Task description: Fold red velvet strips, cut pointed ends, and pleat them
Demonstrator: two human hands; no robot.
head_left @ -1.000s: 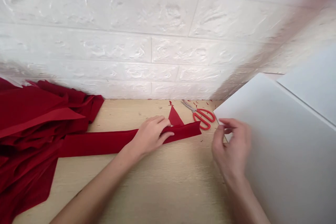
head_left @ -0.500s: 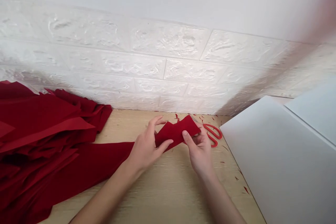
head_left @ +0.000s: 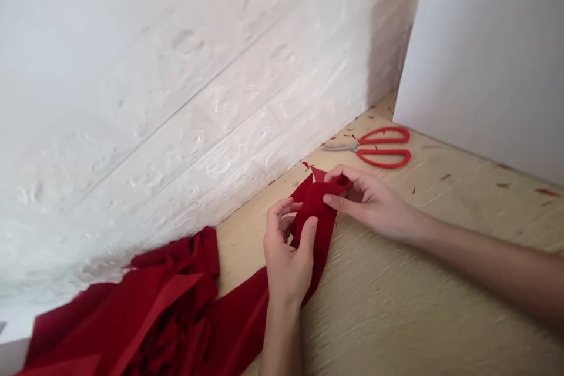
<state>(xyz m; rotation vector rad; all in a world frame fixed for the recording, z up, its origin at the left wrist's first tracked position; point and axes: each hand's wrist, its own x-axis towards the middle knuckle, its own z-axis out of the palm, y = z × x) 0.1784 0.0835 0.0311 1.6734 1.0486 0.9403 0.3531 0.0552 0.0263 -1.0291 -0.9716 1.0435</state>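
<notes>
My right hand (head_left: 374,202) pinches the end of a red fabric strip (head_left: 315,205) between thumb and fingers. That end is curled over into a small loop. Around the left edge of the same fabric, my left hand (head_left: 288,252) is curved, its thumb and fingertips on the cloth. More red fabric runs down behind my left wrist to a rumpled red fabric pile (head_left: 150,294) at the lower left. Scissors with red handles (head_left: 384,160) lie on the table just beyond my right hand, blades pointing left.
A white brick-textured wall (head_left: 229,106) rises along the back of the pale wooden table (head_left: 396,305). At the right stands a large white panel (head_left: 480,64). Small red scraps (head_left: 547,192) are scattered near the wall and the panel.
The view has turned, so the scissors show fully. The fabric end, flat before, is now folded over in my right hand. My left hand has stayed at the fabric and points more upward.
</notes>
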